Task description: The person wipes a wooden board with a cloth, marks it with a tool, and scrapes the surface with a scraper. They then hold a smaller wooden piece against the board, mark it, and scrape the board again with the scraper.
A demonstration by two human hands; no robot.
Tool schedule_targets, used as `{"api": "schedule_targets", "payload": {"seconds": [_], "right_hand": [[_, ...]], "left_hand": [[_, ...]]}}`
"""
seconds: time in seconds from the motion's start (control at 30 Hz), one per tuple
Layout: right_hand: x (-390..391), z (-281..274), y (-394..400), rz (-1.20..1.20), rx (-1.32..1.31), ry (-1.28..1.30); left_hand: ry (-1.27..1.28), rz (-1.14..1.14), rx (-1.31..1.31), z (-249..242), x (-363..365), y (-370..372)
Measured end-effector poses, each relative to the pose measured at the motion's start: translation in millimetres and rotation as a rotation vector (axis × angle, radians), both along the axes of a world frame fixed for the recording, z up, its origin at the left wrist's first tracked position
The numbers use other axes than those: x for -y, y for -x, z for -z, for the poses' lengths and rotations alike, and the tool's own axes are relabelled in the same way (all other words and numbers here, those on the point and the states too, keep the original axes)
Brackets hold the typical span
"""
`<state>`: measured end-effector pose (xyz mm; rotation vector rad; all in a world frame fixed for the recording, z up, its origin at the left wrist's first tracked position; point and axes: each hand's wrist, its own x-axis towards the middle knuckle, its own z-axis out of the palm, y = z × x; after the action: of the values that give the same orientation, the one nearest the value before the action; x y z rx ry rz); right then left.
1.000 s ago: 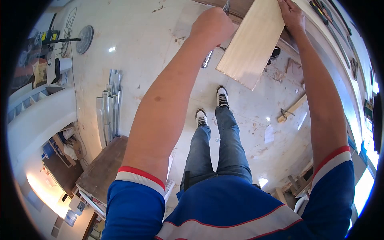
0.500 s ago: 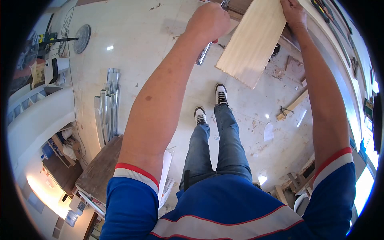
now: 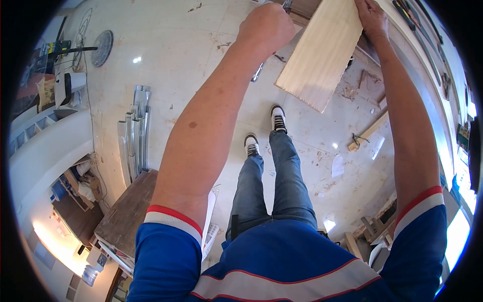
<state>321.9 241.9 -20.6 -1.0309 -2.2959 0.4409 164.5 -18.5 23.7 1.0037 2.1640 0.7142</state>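
Observation:
My left hand [image 3: 267,29] is closed in a fist near the top of the view, around a shiny metal-handled tool [image 3: 257,73]. The tool's lower end shows below my wrist and a bit of its upper end pokes out above the fist; its kind cannot be made out. To the right of the fist, a pale wooden board [image 3: 322,55] slants across the upper middle, its near end rough. My right hand [image 3: 373,21] grips the board's right edge, with its fingertips partly cut off at the top of the frame.
Tools lie on a long ledge [image 3: 427,45] at the upper right. Metal channels [image 3: 135,136] and a brown-topped table [image 3: 126,211] are at left. A wooden strip [image 3: 367,132] and scattered debris lie on the pale floor [image 3: 191,65], where my feet stand.
My left fist has shifted slightly right and down, turning so that less of the tool's handle shows. The board and my right hand have moved slightly right.

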Motion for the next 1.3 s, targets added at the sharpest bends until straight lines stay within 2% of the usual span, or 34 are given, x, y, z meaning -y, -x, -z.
{"api": "schedule_targets", "payload": {"seconds": [0.2,0.3,0.4,0.5,0.6,0.8,0.9,1.0,1.1,1.3], "right_hand": [[-10,8,-1,-0.011,0.024,-0.027],[-13,9,-1,0.017,0.08,-0.068],[-19,14,-3,-0.087,0.125,-0.175],[-2,2,-1,0.023,-0.004,0.03],[3,-1,-1,0.029,-0.023,0.07],[1,1,0,-0.012,-0.039,0.042],[1,0,0,-0.015,-0.021,0.044],[-3,3,0,-0.012,-0.008,-0.013],[-3,2,1,-0.017,0.009,-0.024],[6,-5,3,0.027,-0.032,0.104]], "left_hand": [[0.021,0.036,-0.074,2,-3,-2],[0.069,0.049,-0.216,4,-6,-5],[0.018,-0.047,-0.152,10,-5,-11],[-0.057,-0.026,-0.191,26,-5,-7],[-0.059,-0.017,-0.194,33,-6,-6],[-0.085,-0.043,-0.178,34,-6,-7],[-0.017,-0.093,-0.081,24,-3,-10],[-0.011,-0.083,-0.091,21,-3,-11],[-0.09,-0.034,-0.223,27,-3,-9],[0.055,-0.075,-0.085,-2,-7,-15]]}}
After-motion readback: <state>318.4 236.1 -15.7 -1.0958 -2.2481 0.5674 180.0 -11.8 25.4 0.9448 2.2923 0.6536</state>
